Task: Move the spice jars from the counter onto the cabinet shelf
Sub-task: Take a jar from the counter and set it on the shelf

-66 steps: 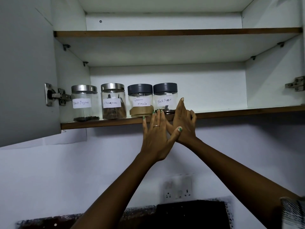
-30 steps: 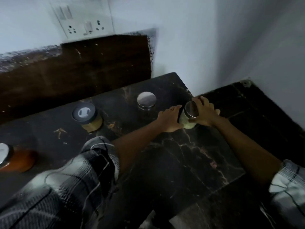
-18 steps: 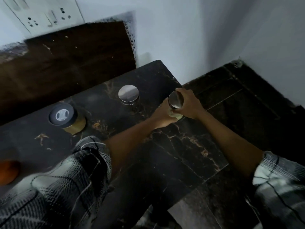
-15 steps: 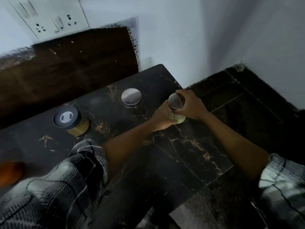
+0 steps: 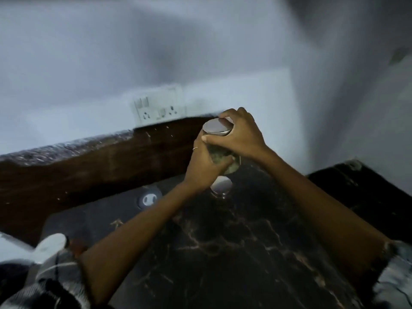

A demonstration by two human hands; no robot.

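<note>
Bench: dark marble bench [image 5: 245, 253] with pale brown veining, filling the lower half of the view; its surface is blurred.
Backsplash: a dark brown strip [image 5: 89, 170] runs along the back edge of the bench, speckled with pale flecks.
Wall: pale grey-white wall [image 5: 89, 52] above the strip, meeting a second wall at a shadowed corner on the right.
Socket plate: white switch-and-socket plate [image 5: 158, 106] on the wall just above the strip, left of the hands.
Held jar: spice jar [image 5: 219, 143] with a shiny metal lid and greenish contents, lifted clear of the bench, in front of the strip's top edge.
Left hand: left hand [image 5: 204, 168] wraps the jar's lower body from the left, fingers curled round it; a thin ring shows on one finger.
Right hand: right hand [image 5: 242, 137] grips the jar from the right, fingers curled over the lid rim, thumb across the glass.
Other jars: metal-lidded jar [image 5: 221, 185] stands on the bench directly below the held one; dark-lidded jar [image 5: 149, 198] stands farther left, near the strip; a white-lidded jar [image 5: 53, 245] sits at the far left, blurred.
Sleeves: checked sleeves [image 5: 44, 284] at both lower corners.
Writing: none can be read; a pale mark on the dark lid is too blurred to make out.
</note>
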